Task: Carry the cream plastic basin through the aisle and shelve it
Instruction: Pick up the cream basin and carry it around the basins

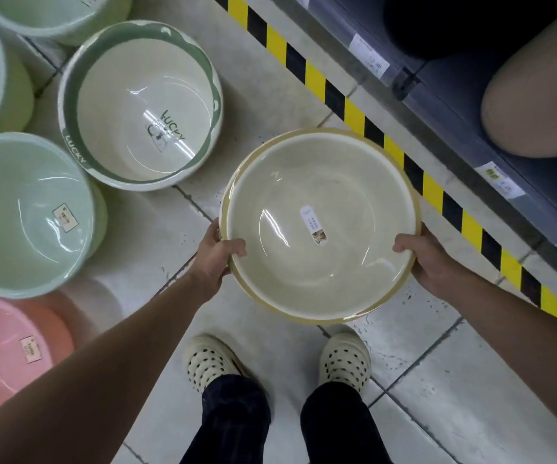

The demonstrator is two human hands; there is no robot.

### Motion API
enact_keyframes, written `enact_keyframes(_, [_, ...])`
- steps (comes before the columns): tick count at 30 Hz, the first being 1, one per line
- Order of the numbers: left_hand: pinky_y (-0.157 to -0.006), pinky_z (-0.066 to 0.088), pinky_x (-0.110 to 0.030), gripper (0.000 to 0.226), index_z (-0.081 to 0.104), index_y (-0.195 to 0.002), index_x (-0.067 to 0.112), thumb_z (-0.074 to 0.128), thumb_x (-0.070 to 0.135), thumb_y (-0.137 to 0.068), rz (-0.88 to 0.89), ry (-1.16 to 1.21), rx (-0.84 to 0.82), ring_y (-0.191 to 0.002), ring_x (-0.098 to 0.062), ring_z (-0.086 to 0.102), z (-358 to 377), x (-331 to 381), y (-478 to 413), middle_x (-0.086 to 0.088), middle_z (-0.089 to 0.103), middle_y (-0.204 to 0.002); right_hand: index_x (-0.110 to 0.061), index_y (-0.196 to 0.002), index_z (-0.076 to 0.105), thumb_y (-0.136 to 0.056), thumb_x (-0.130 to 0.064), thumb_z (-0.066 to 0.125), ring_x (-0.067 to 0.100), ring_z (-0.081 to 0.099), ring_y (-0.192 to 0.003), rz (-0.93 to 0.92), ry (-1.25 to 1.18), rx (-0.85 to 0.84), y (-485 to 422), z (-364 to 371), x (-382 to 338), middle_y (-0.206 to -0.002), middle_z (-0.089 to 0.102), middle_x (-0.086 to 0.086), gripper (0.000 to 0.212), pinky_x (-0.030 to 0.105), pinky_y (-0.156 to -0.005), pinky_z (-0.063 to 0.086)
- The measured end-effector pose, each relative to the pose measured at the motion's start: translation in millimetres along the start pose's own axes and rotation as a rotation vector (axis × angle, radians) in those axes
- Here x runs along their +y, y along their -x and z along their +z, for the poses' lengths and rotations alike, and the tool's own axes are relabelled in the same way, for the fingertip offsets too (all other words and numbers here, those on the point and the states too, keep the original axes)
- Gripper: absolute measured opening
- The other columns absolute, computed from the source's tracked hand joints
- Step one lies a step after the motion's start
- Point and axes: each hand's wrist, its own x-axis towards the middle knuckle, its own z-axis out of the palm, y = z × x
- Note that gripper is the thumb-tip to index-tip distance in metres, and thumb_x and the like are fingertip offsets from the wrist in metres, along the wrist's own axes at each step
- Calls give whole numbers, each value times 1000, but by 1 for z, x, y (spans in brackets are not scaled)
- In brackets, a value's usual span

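Tiled aisle floor (270, 78), shelf (491, 122) right | cream basin (320, 226) level above my feet | left hand (215, 259), right hand (421, 256) clamp opposite rims | I keep it level, clear of floor basins (140, 105).

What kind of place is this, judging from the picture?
Most likely a household-goods shop aisle. Plastic basins with labels inside, like the pink one, stand on the floor, and a shelf edge carries price tags. Both hands hold the cream basin.

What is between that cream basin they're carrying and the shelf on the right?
Nothing visible. The cream basin is held over bare floor tiles, left hand and right hand on its rim. Only the yellow-black floor tape lies before the shelf.
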Motion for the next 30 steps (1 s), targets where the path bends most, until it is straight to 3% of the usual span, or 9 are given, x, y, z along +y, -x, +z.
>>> enact_keyframes(2, [-72, 63, -41, 89, 55, -143, 33, 69, 8, -59, 17, -24, -32, -111, -36, 68, -2, -3, -4, -11, 66, -135, -28, -131, 62, -89, 12, 51, 25, 67, -103, -18, -65, 8, 0, 1, 5, -107, 75, -1, 59, 39, -84, 56])
enact_keyframes(4, [-92, 63, -53, 79, 52, -145, 40, 78, 20, -72, 16, -17, -71, -123, -37, 67, -6, -5, -6, -8, 66, -140, -24, -139, 59, -95, 5, 57, 23, 71, -104, -35, -146, -16, 1, 3, 7, -114, 76, -1, 53, 37, -82, 59])
enact_keyframes(8, [-105, 47, -76, 70, 47, -150, 52, 71, 67, -86, 1, 13, -178, -137, -41, 59, -12, -9, -8, -4, 64, -148, -34, -139, 58, -92, -30, 68, 15, 72, -110, 5, -251, -43, 4, 2, 7, -123, 76, -5, 48, 28, -78, 63])
enact_keyframes(10, [-107, 42, -78, 84, 41, -158, 47, 65, 80, -85, 1, 3, -209, -141, -42, 55, -13, -12, -9, -6, 59, -155, -38, -138, 57, -77, -49, 80, 14, 73, -111, 18, -226, -83, 2, 0, 7, -126, 75, -6, 66, 27, -79, 63])
enact_keyframes(12, [-111, 42, -75, 89, 40, -160, 43, 63, 82, -84, 26, 11, -205, -143, -38, 56, -12, -15, -11, -5, 57, -157, -40, -140, 56, -56, -64, 92, 11, 74, -112, 9, -207, -127, 1, -3, 7, -127, 76, -9, 95, 28, -81, 63])
enact_keyframes(13, [-112, 42, -73, 88, 40, -160, 42, 63, 81, -85, 45, 13, -200, -143, -36, 56, -10, -15, -12, -6, 57, -157, -40, -140, 55, -53, -66, 92, 10, 74, -112, -1, -209, -126, 1, -4, 7, -125, 77, -10, 98, 28, -81, 63])
enact_keyframes(18, [-111, 44, -72, 88, 47, -156, 36, 72, 74, -81, 99, 18, -160, -138, -41, 59, -5, -14, -14, -11, 62, -150, -33, -147, 54, -99, -35, 62, 17, 72, -115, -57, -233, -51, -3, 1, 8, -127, 75, -4, 48, 32, -85, 60])
enact_keyframes(23, [-107, 45, -75, 81, 53, -151, 41, 73, 73, -79, 121, -1, -148, -135, -45, 61, -17, -5, -6, -10, 66, -145, -37, -132, 62, -102, -17, 56, 22, 69, -112, -67, -236, -26, 11, 10, 3, -115, 77, -6, 36, 38, -88, 55])
enact_keyframes(30, [-102, 50, -74, 67, 54, -149, 39, 66, 66, -89, 131, 81, -98, -127, -47, 65, -66, 6, 50, -13, 70, -138, -39, -125, 64, -103, -15, 54, 21, 70, -107, -74, -185, -80, 63, 48, -21, -107, 79, -9, 35, 42, -89, 55])
